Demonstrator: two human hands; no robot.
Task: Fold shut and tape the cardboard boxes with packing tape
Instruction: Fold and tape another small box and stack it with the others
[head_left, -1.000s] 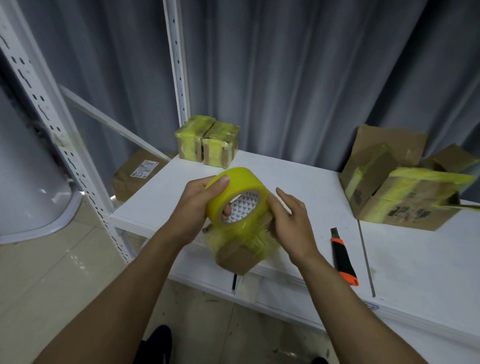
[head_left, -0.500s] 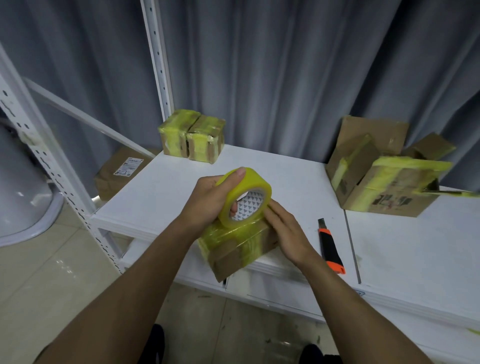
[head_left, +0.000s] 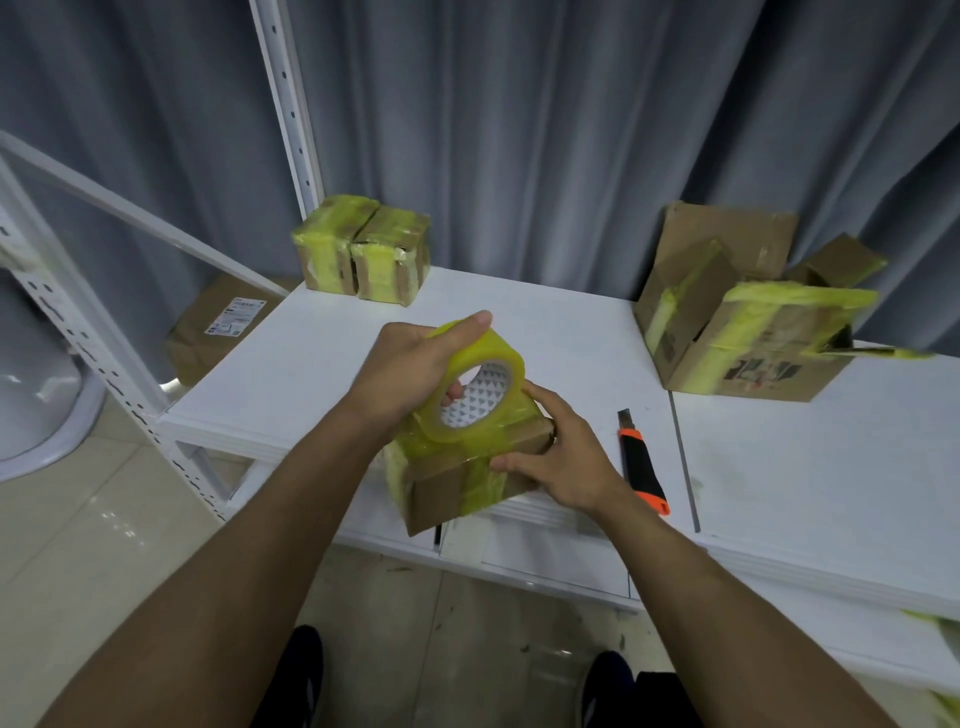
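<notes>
A small cardboard box (head_left: 441, 486), wrapped in bands of yellow tape, is held in the air over the front edge of the white table (head_left: 779, 467). My right hand (head_left: 563, 457) grips its right side, fingers pressed on the taped face. My left hand (head_left: 410, 371) holds a roll of yellow packing tape (head_left: 480, 387) by its core, thumb on the rim, with the roll resting against the box's top. An orange and black utility knife (head_left: 641, 462) lies on the table just right of my right hand.
Two small taped boxes (head_left: 363, 257) stand at the table's back left. A larger open box with yellow tape (head_left: 748, 332) sits at the back right. A brown parcel (head_left: 218, 325) rests behind the white rack post (head_left: 78, 332). Grey curtains hang behind.
The roll has come down from above the box onto its top. My right hand has shifted lower along the box's right side, and the box has tilted.
</notes>
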